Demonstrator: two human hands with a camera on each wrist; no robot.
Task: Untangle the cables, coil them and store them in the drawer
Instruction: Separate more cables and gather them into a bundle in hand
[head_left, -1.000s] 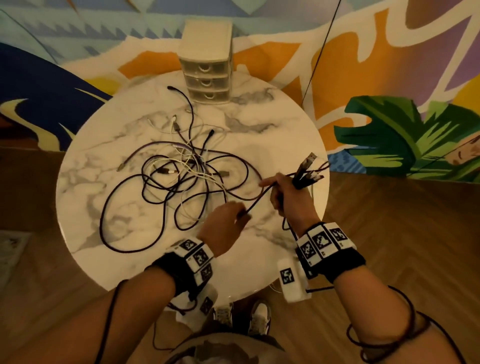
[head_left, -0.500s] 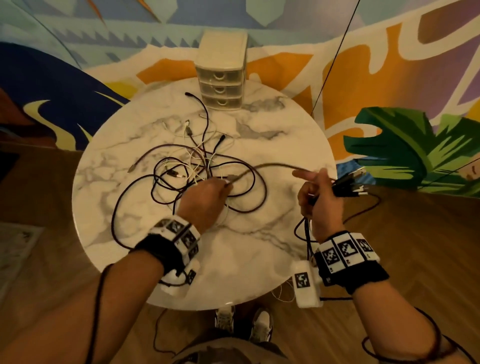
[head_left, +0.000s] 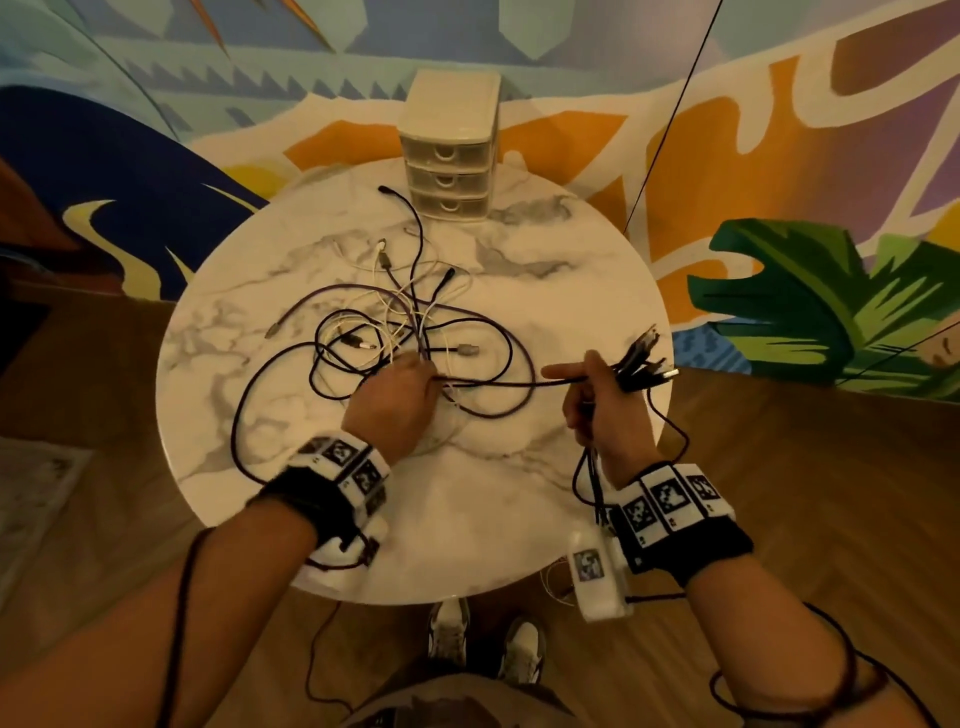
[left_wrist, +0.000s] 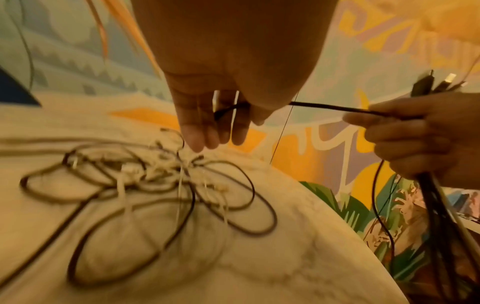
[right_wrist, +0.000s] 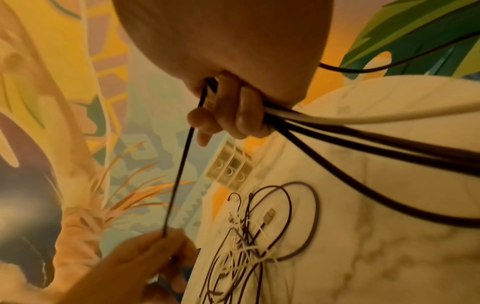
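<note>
A tangle of dark and white cables (head_left: 395, 332) lies in the middle of the round marble table (head_left: 519, 519). My left hand (head_left: 410, 384) pinches one dark cable (head_left: 519, 383) at the tangle's near right edge. That cable runs taut to my right hand (head_left: 592, 395), which grips a bundle of cables with their plugs (head_left: 641, 364) sticking out to the right. In the left wrist view the dark cable (left_wrist: 332, 107) passes under my left fingers (left_wrist: 207, 125). In the right wrist view my right fingers (right_wrist: 228, 115) curl round the bundle. The small three-drawer unit (head_left: 451, 150) stands at the table's far edge, all drawers closed.
The bundle's loose lengths (head_left: 589, 478) hang off the table's near right edge below my right wrist. A thin black wire (head_left: 660, 119) hangs in front of the painted wall at the back right. My shoes (head_left: 452, 629) stand on the wooden floor under the near rim.
My hands have drawn apart: the left slid along the dark cable to the tangle, and the right moved right with its bundle. The stretch between them is longer and taut.
</note>
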